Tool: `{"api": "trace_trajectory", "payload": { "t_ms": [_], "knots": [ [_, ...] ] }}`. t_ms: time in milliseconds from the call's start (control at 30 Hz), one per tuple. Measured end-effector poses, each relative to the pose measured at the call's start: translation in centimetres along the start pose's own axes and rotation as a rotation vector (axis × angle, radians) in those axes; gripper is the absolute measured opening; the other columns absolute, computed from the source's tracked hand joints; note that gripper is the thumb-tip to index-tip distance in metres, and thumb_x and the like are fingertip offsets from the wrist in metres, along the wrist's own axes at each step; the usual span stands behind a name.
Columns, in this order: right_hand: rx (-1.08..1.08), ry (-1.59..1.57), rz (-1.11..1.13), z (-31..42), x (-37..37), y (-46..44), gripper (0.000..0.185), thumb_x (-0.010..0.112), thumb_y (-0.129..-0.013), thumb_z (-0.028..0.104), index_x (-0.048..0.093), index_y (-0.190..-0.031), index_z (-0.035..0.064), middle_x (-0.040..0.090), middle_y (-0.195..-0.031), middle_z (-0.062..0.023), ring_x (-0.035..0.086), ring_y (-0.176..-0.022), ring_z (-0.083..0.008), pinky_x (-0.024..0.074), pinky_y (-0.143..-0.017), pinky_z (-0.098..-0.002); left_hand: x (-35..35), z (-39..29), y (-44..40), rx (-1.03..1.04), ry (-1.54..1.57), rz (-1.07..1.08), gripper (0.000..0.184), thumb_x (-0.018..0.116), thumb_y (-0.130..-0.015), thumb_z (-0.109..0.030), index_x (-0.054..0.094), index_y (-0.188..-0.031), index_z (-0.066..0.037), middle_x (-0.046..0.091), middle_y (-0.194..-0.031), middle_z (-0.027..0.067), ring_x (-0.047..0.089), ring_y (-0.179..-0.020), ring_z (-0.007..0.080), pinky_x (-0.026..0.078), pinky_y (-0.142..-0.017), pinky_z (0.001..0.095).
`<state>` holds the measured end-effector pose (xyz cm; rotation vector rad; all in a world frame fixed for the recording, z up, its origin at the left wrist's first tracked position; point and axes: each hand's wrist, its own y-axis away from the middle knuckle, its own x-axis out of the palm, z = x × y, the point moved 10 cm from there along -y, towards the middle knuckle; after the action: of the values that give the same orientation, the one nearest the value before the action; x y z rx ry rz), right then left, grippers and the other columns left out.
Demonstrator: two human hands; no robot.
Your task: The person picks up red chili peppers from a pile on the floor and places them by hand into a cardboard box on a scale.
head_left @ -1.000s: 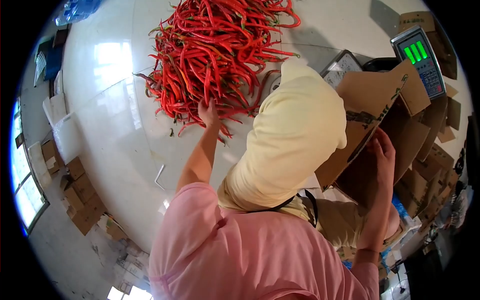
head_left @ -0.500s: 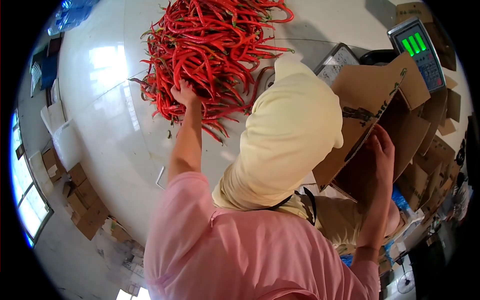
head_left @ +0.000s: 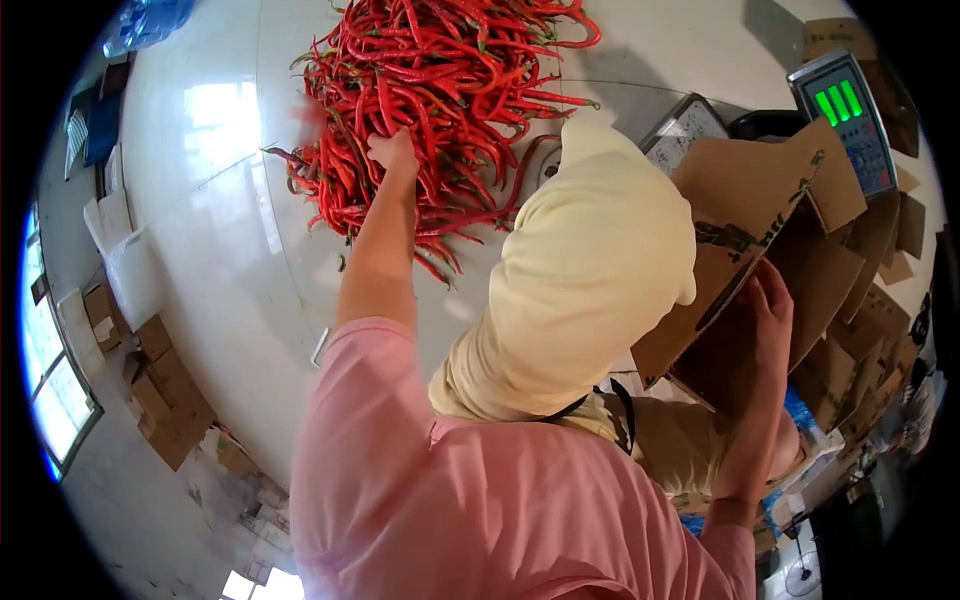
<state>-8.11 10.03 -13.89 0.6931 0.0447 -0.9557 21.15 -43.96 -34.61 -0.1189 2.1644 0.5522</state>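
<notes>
My left hand [head_left: 393, 152] reaches into a pile of long red chili peppers [head_left: 450, 75] on the floor. Its fingers are bent in against a chili pepper, partly hidden among the others. Just left of the pile's edge is a red smear of motion. On the other side, my right hand [head_left: 772, 305] grips a brown cardboard box [head_left: 735, 185] at its opening, fingers curled over the edge. The box is tilted, flaps spread, beside my bent knee [head_left: 600, 220] in pale yellow trousers.
A weighing scale with a green-lit display [head_left: 840, 110] stands beyond the box, its metal platform [head_left: 690, 130] near the pile. More cardboard boxes [head_left: 170, 390] line the left wall. Flattened cartons [head_left: 870, 330] lie at right. A white L-shaped piece [head_left: 320, 346] lies on the floor.
My left hand has shifted up and slightly right across the pile. A red blur now shows at the pile's left edge. My right hand keeps its place on the box.
</notes>
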Motion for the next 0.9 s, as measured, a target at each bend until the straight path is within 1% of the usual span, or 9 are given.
{"api": "trace_trajectory", "payload": {
  "t_ms": [100, 233, 367, 500, 600, 733, 800, 867, 900],
  "knots": [
    [0.005, -0.02, 0.0, -0.3, -0.2, 0.2, 0.033, 0.05, -0.093, 0.016, 0.05, -0.123, 0.0025, 0.06, -0.105, -0.004, 0.056, -0.087, -0.0104, 0.0446, -0.075, -0.0243, 3.2, 2.5, -3.1, -0.094, 0.198, 0.152, 0.034, 0.057, -0.083, -0.008, 0.044, -0.113, 0.003, 0.057, -0.095, 0.0163, 0.059, -0.072, 0.0265, 0.048, -0.059, 0.0376],
    [0.022, -0.032, -0.006, -0.5, -0.4, 0.0, 0.034, 0.05, -0.093, 0.018, 0.05, -0.123, 0.0029, 0.06, -0.104, -0.0038, 0.056, -0.087, -0.011, 0.0447, -0.075, -0.0245, 2.3, 2.0, 2.3, -0.145, 0.607, 0.057, 0.026, 0.05, -0.084, -0.008, 0.04, -0.105, 0.003, 0.056, -0.087, 0.0169, 0.056, -0.062, 0.0243, 0.046, -0.052, 0.0346],
    [0.019, -0.017, -0.012, -0.8, -0.3, -0.3, 0.033, 0.05, -0.093, 0.017, 0.05, -0.122, 0.0027, 0.06, -0.104, -0.0035, 0.057, -0.087, -0.0112, 0.0448, -0.075, -0.0246, 4.6, 3.2, 4.1, -0.068, 0.282, 0.067, 0.041, 0.064, -0.078, -0.01, 0.038, -0.108, 0.001, 0.054, -0.103, 0.02, 0.057, -0.087, 0.0313, 0.048, -0.07, 0.0419],
    [0.004, -0.024, 0.015, 0.0, 0.1, -0.3, 0.032, 0.049, -0.093, 0.015, 0.05, -0.122, 0.0025, 0.06, -0.104, -0.0029, 0.056, -0.087, -0.0107, 0.0446, -0.075, -0.024, 5.7, 2.0, 5.0, -0.013, 0.109, 0.078, 0.044, 0.064, -0.078, -0.013, 0.038, -0.11, 0.002, 0.053, -0.112, 0.0237, 0.056, -0.096, 0.0377, 0.046, -0.077, 0.0449],
    [-0.012, -0.011, 0.019, 1.2, -0.1, 0.0, 0.032, 0.048, -0.093, 0.012, 0.049, -0.123, 0.0024, 0.06, -0.105, -0.0018, 0.055, -0.087, -0.0088, 0.0439, -0.074, -0.0224, 5.7, 0.9, 4.4, 0.037, 0.097, 0.138, 0.043, 0.065, -0.078, -0.013, 0.04, -0.108, 0.003, 0.055, -0.107, 0.0221, 0.057, -0.093, 0.0356, 0.046, -0.076, 0.0434],
    [-0.035, -0.019, 0.001, 2.8, -0.3, 0.9, 0.031, 0.047, -0.092, 0.01, 0.05, -0.123, 0.0029, 0.06, -0.105, -0.0017, 0.054, -0.086, -0.0074, 0.0434, -0.074, -0.0216, 5.0, 2.0, 5.3, -0.133, 0.715, 0.542, 0.029, 0.057, -0.085, -0.01, 0.046, -0.108, 0.002, 0.061, -0.089, 0.0131, 0.06, -0.07, 0.0238, 0.048, -0.061, 0.0362],
    [-0.054, -0.027, -0.005, 3.3, -0.6, 1.6, 0.031, 0.046, -0.092, 0.01, 0.05, -0.123, 0.0033, 0.06, -0.105, -0.0021, 0.054, -0.085, -0.0072, 0.0432, -0.074, -0.0215, 3.4, 2.8, 5.5, -0.19, 0.774, 0.762, 0.02, 0.057, -0.087, -0.014, 0.052, -0.101, -0.001, 0.063, -0.088, 0.0101, 0.06, -0.077, 0.0222, 0.049, -0.06, 0.0341],
    [-0.075, -0.038, -0.011, 3.7, -0.8, 2.3, 0.031, 0.046, -0.092, 0.01, 0.05, -0.123, 0.0036, 0.06, -0.105, -0.0026, 0.053, -0.085, -0.0073, 0.0431, -0.074, -0.0214, -1.4, 1.8, 8.2, -0.329, 0.815, 0.715, 0.022, 0.05, -0.091, -0.016, 0.049, -0.107, -0.001, 0.059, -0.091, 0.0107, 0.059, -0.081, 0.0234, 0.049, -0.058, 0.0312],
    [-0.092, -0.043, -0.011, 4.0, -0.9, 2.6, 0.031, 0.046, -0.092, 0.01, 0.05, -0.123, 0.0035, 0.06, -0.105, -0.0029, 0.053, -0.084, -0.0075, 0.0431, -0.074, -0.0215, -2.5, 0.8, 8.7, -0.364, 1.035, 0.893, 0.019, 0.05, -0.091, -0.013, 0.049, -0.106, -0.002, 0.058, -0.092, 0.0104, 0.058, -0.083, 0.023, 0.048, -0.056, 0.0263]
  ]
}}
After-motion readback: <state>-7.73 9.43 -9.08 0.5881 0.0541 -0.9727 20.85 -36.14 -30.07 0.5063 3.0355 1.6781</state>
